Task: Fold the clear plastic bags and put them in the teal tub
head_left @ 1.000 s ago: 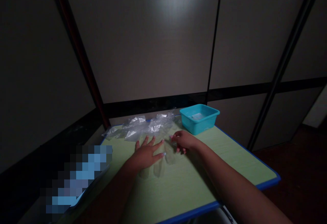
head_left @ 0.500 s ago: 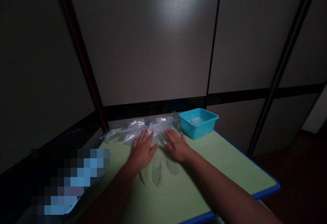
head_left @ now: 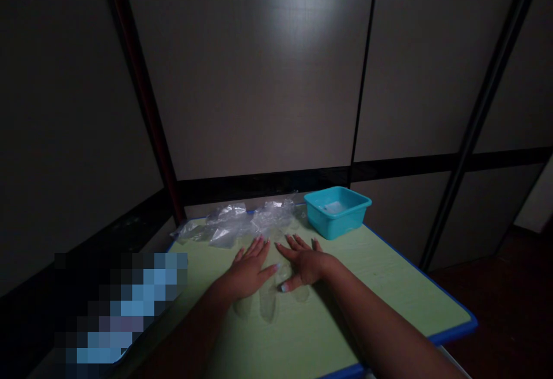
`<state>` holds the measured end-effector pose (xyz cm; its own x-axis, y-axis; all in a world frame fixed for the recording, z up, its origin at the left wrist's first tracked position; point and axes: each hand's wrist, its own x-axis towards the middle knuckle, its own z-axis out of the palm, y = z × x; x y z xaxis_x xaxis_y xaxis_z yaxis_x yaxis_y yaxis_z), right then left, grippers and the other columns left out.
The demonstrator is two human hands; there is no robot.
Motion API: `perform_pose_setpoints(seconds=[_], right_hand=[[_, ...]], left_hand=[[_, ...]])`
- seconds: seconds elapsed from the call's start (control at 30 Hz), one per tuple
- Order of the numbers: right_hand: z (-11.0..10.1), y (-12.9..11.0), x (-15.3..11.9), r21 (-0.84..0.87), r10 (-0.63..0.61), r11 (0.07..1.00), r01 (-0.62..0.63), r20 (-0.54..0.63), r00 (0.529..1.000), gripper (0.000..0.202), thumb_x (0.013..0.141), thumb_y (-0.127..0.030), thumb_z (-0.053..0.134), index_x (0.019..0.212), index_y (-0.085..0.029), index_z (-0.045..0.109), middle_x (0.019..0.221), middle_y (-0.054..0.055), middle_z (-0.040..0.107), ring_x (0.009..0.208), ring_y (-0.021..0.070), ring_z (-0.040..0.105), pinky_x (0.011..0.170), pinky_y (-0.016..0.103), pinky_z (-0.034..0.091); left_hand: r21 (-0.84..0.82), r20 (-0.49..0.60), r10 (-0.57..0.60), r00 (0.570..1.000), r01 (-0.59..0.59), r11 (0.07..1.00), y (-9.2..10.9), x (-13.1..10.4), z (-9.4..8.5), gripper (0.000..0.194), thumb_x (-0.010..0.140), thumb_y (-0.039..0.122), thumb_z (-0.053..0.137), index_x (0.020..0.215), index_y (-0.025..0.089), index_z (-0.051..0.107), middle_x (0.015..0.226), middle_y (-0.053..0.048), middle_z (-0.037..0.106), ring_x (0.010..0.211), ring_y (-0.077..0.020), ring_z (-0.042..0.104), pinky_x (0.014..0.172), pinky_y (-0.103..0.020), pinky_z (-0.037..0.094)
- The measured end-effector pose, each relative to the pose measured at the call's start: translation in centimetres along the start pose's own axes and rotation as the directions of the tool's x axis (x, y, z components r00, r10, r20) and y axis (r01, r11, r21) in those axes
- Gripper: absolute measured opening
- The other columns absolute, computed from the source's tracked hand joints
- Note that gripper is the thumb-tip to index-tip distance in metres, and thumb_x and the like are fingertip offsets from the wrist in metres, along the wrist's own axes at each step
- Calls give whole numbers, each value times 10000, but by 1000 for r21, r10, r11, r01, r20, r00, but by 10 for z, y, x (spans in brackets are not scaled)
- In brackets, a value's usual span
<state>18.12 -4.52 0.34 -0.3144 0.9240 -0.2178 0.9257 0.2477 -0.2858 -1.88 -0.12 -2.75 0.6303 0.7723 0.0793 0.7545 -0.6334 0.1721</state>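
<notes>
Grip of left hand [head_left: 249,272] and right hand [head_left: 305,265]: fingers apart, palms down over clear plastic [head_left: 268,301] on counter [head_left: 367,287]. Contact beneath palms hidden; plastic's outline faint; forearms cut off.

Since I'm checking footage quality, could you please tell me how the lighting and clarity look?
Head view: dim overall, with the far left and lower right nearly black; a pale glare on the wall panel; bright glints on the crumpled plastic; a soft shadow beside the right forearm; coarse pixelation over the lower-left patch.
</notes>
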Motion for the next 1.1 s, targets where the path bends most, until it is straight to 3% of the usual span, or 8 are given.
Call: perform_pose_setpoints(seconds=[0.07, 0.17, 0.23, 0.27, 0.4, 0.5, 0.67, 1.1], right_hand=[[-1, 0, 1, -12, 42, 999, -44, -138, 989, 941, 642, -676, 508, 1353, -371, -27, 1445, 29, -129, 1302, 310, -117, 933, 631, -83], [-1, 0, 6, 10, 168, 984, -180, -416, 894, 632, 837, -590, 223, 1367, -345, -17, 1448, 9, -122, 1313, 265, -108, 946, 624, -67], [0, 0, 11, 43, 230, 969, -243, -519, 823, 524, 888, -493, 90, 1374, -327, -11, 1451, 5, -105, 1321, 235, -81, 958, 619, -39], [2, -1, 13, 50, 239, 966, -254, -545, 804, 513, 894, -468, 68, 1377, -315, -14, 1453, 7, -96, 1325, 223, -66, 969, 608, -26], [13, -7, 19, -3, 129, 988, -154, -534, 835, 538, 897, -450, 67, 1389, -248, -14, 1460, 20, -40, 1329, 171, -32, 1034, 496, 45], [22, -13, 21, -66, 2, 997, -35, -439, 899, 540, 895, -435, 97, 1391, -238, 19, 1460, 23, -19, 1330, 164, -13, 1038, 476, 72], [28, -16, 23, -100, -48, 995, 25, -234, 971, 558, 877, -475, 119, 1387, -249, 113, 1460, 34, 62, 1330, 194, 41, 1027, 502, 45], [31, -16, 24, -125, -31, 992, -6, -294, 955, 595, 847, -542, 154, 1380, -280, 142, 1457, 24, 117, 1324, 219, 81, 1019, 489, 56]], left_hand=[[1, -213, -37, 976, 38, 999, -1, 3, -7, 611, 871, 524, 237, 1388, 231, 93, 1456, -56, 49, 1329, -226, 13, 1030, -503, 114], [-32, -555, -129, 822, 134, 990, -5, 6, -20, 538, 905, 403, 239, 1390, 218, 96, 1461, -66, 53, 1329, -223, -12, 1034, -499, 111], [-67, -653, -183, 735, 185, 980, -7, 7, -23, 535, 907, 381, 241, 1389, 195, 103, 1461, -78, 54, 1329, -224, -15, 1041, -487, 108], [-79, -654, -195, 731, 190, 979, -8, 8, -22, 541, 905, 388, 241, 1389, 190, 100, 1461, -80, 48, 1329, -222, -4, 1044, -477, 113], [-97, -408, -111, 906, 78, 992, -3, 9, -3, 597, 897, 452, 191, 1392, 144, 61, 1459, -92, -2, 1328, -194, 46, 1043, -390, 189], [-61, -160, -43, 986, 33, 998, 6, 7, 12, 604, 884, 514, 116, 1387, 182, 130, 1455, -47, 64, 1328, -200, 2, 1048, -440, 140], [-3, 11, -48, 999, 48, 999, 16, 2, 12, 659, 860, 557, 55, 1383, 170, 157, 1446, -51, 93, 1329, -212, 30, 1043, -477, 105], [47, -72, -72, 995, 76, 996, 24, -2, 10, 663, 854, 565, 57, 1377, 180, 188, 1442, -41, 150, 1328, -196, 88, 1041, -449, 131]])
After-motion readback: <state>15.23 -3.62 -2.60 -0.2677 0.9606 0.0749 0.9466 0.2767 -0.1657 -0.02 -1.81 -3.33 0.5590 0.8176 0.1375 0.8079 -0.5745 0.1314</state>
